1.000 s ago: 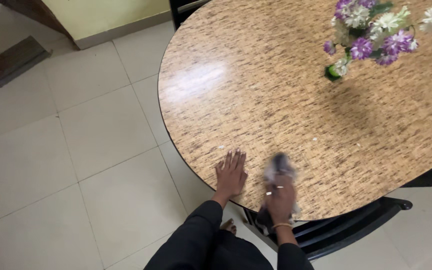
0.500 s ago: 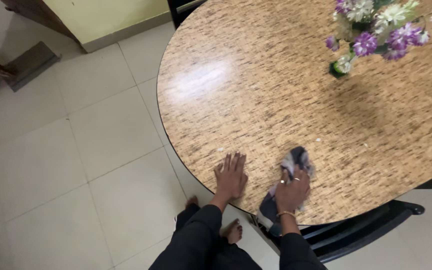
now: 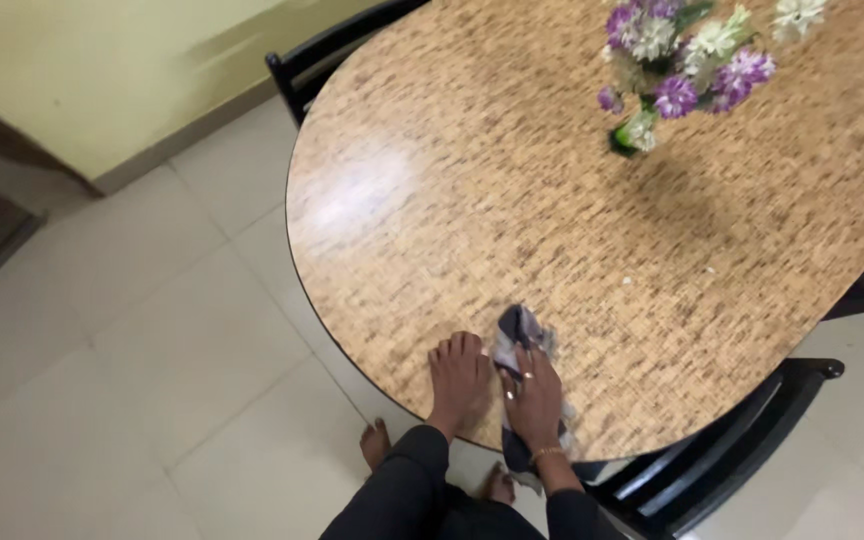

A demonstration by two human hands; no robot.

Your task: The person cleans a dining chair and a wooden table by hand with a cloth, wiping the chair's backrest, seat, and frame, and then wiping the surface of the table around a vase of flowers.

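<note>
Right hand [image 3: 532, 395] is covering the middle of the grey cloth [image 3: 518, 328], so only the cloth's far end and a bit hanging off the table edge are showing; how it's bunched under the palm can't be told. Flowers [image 3: 687, 60] are getting cut off by the top edge, blurred, and their vase is too unclear to make out. Table [image 3: 572, 200] is running out of frame at top and right. Near black chair [image 3: 722, 450] is mostly sitting under the tabletop, seat hidden. Far chair [image 3: 322, 55] is showing only its backrest top. Small pale specks [image 3: 710, 269] on the table are too tiny to identify. Bare feet [image 3: 375, 442] are partly hidden behind dark sleeves.
</note>
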